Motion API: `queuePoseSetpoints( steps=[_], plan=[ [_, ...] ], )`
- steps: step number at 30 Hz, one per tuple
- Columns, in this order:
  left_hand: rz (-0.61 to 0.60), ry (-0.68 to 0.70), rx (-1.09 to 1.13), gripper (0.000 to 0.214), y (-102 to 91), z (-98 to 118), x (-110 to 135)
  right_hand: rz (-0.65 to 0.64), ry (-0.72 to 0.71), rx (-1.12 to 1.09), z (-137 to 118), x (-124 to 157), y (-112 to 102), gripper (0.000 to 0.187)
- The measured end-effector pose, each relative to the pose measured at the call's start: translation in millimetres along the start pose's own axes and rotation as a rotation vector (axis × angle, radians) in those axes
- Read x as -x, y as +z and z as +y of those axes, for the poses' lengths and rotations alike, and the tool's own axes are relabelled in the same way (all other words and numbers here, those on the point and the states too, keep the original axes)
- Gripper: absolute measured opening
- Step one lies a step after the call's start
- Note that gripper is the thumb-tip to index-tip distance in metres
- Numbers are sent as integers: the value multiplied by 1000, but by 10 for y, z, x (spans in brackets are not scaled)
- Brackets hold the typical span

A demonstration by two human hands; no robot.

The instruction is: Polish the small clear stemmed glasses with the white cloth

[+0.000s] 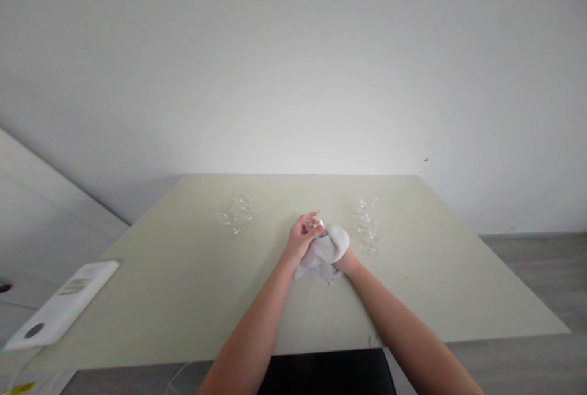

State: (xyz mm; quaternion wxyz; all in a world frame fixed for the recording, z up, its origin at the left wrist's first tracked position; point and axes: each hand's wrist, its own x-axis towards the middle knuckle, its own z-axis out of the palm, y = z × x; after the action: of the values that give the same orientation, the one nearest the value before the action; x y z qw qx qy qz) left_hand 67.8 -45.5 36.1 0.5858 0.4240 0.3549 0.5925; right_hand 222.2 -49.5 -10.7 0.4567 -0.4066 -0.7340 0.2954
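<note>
My left hand [300, 237] is closed around a small clear glass [313, 222], fingers at its far side and thumb at the near side. A white cloth [324, 252] covers most of my right hand [343, 255], which presses it against the glass from the right. Its fingers are hidden under the cloth, and one end of the cloth hangs down toward the table. The exact shape of the glass is partly hidden by fingers and cloth.
Several clear glasses [235, 208] stand left of my hands, and another group of clear glasses [368, 224] stands to the right. A white box-like device [68, 303] lies at the left edge of the pale table [192, 297]. A wall [293, 77] rises behind.
</note>
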Motion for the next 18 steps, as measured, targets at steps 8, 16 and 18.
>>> queuePoseSetpoints(
  steps=[8, 16, 18],
  plan=[
    [105, -15, 526, 44, -153, 212, -33, 93, 321, -549, -125, 11, -31, 45],
    [1, 125, 258, 64, -101, 150, -34, 39, 345, -506, -15, 42, 74, 45],
    [-51, 175, 139, 68, -70, 133, -23, 62, 342, -419, -33, 16, 50, 42]
  ],
)
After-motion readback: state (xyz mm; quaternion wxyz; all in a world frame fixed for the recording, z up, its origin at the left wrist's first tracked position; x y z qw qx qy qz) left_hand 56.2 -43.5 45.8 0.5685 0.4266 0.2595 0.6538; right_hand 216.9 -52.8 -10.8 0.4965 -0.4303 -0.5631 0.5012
